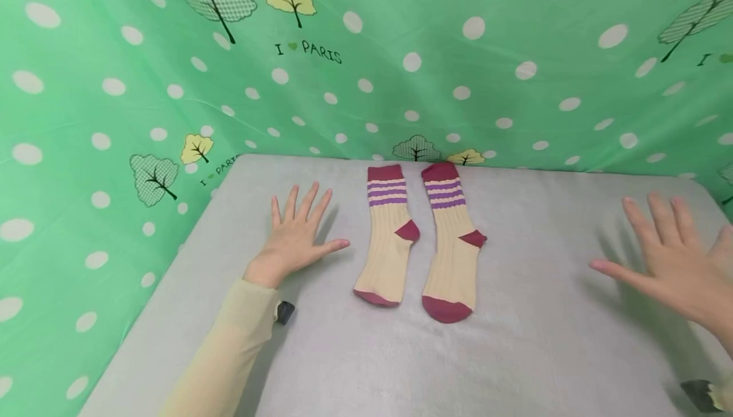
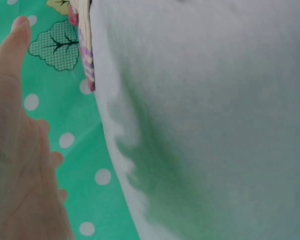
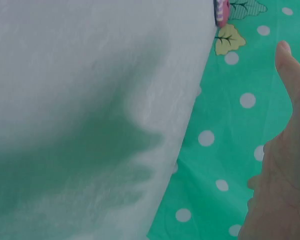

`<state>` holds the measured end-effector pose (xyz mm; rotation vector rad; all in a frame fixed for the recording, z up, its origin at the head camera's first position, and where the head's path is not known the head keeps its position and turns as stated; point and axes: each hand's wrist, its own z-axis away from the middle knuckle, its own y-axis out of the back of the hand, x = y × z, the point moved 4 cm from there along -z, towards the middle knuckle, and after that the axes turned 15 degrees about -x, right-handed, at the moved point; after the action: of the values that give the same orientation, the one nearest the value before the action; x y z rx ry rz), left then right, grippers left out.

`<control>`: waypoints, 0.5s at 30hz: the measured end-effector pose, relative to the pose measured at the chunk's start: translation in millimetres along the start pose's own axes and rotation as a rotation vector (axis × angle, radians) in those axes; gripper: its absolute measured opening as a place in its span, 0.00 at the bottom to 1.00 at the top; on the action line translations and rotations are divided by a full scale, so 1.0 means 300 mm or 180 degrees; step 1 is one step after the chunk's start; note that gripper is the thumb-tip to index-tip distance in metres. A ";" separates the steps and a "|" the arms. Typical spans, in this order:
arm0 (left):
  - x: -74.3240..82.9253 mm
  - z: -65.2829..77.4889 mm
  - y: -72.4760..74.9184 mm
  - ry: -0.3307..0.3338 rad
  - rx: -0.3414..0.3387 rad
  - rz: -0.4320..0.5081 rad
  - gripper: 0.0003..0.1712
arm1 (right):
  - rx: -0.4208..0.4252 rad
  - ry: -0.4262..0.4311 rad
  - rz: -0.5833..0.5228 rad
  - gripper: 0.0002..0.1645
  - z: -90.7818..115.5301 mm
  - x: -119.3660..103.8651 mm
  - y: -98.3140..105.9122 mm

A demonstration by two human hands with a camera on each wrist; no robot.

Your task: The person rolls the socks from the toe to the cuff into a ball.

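Two cream socks with maroon cuffs, heels and toes and purple stripes lie flat side by side, cuffs toward the back: a left sock (image 1: 385,242) and a right sock (image 1: 451,245). My left hand (image 1: 294,232) is spread above the surface, just left of the left sock and apart from it. Farther off, at the right edge of the head view, my right hand (image 1: 678,264) hovers with fingers spread. Neither hand holds anything. In the left wrist view, part of a sock (image 2: 85,45) shows near the top, beyond the thumb.
A grey cloth-covered table (image 1: 544,340) carries the socks. Behind it and on the left hangs a green curtain (image 1: 366,35) with white dots and printed trees. Dark wrist devices sit near the left sleeve (image 1: 229,334) and at the lower right.
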<state>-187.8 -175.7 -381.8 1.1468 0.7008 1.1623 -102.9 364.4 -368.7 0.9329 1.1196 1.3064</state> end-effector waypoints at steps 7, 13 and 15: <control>0.024 0.003 0.021 -0.0058 0.0046 -0.0025 0.62 | 0.0055 0.0104 -0.0090 0.69 -0.012 -0.049 0.036; 0.066 -0.001 0.021 -0.0057 0.0014 -0.0064 0.62 | 0.0049 0.0189 -0.0077 0.69 -0.026 -0.072 0.045; 0.074 0.002 0.018 -0.0055 0.0008 -0.0040 0.62 | 0.0024 0.0196 -0.0079 0.69 -0.033 -0.078 0.043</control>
<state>-182.6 -154.9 -373.8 1.1518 0.6954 1.1400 -114.2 341.3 -356.3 0.8868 1.1807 1.3189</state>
